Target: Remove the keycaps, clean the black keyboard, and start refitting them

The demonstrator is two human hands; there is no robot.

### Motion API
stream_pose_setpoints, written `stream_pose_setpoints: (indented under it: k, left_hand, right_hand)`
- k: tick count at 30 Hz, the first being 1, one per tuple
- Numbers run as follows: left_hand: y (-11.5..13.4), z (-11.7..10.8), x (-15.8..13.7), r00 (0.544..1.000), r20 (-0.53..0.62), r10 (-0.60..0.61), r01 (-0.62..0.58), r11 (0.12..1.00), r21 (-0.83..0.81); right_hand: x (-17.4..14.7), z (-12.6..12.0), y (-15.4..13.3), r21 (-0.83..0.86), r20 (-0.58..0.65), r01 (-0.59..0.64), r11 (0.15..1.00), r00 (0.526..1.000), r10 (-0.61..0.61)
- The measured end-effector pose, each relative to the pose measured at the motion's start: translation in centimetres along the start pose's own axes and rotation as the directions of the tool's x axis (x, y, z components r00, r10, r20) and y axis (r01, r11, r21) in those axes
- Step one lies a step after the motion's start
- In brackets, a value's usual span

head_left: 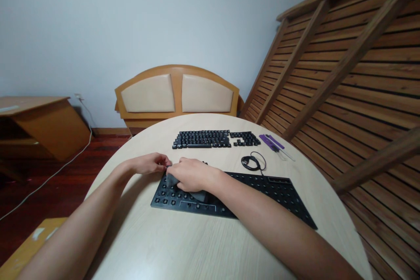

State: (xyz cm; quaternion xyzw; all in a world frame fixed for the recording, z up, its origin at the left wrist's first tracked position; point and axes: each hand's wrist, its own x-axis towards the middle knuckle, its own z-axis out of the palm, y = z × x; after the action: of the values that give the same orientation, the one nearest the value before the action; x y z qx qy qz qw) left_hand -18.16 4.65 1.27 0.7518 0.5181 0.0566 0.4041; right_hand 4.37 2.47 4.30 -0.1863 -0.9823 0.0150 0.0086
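A black keyboard base (275, 190) with its keycaps off lies at a slant on the round table, rows of bare switches showing. My right hand (193, 175) is closed on a dark grey cloth (172, 180), pressed onto the base's upper left area. Part of the cloth shows beneath the palm. At the base's far left corner, my left hand (152, 163) has its fingers curled around the edge; the fingertips are partly hidden. My right forearm covers the middle of the base.
Loose black keycaps (201, 138) lie in keyboard order at the table's far side. A coiled black cable (251, 162) sits behind the base. Purple-handled tools (272, 142) are at the right. A slatted wooden frame (328, 74) leans close beside the table (203, 245).
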Motion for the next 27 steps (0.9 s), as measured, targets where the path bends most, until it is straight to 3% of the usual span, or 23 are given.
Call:
stream_pose_setpoints:
  k: [17,23,27]
  left_hand:
    - [0.5,0.0,-0.2,0.999,0.006,-0.035,0.035,0.997,-0.072]
    - [0.2,0.0,-0.2,0.999,-0.007,-0.053,0.052,0.995,-0.089]
    - [-0.1,0.0,-0.1,0.998,-0.021,-0.052,0.049,0.995,-0.090]
  right_hand:
    - [-4.7,-2.5,0.9,0.078,0.099,-0.141,0.987,0.986,0.133]
    - [-3.0,-1.6,-0.1,0.072,-0.129,-0.100,0.992,0.986,0.109]
    - [-0.4,0.3,-0.6,0.057,-0.163,-0.058,0.997,0.984,0.066]
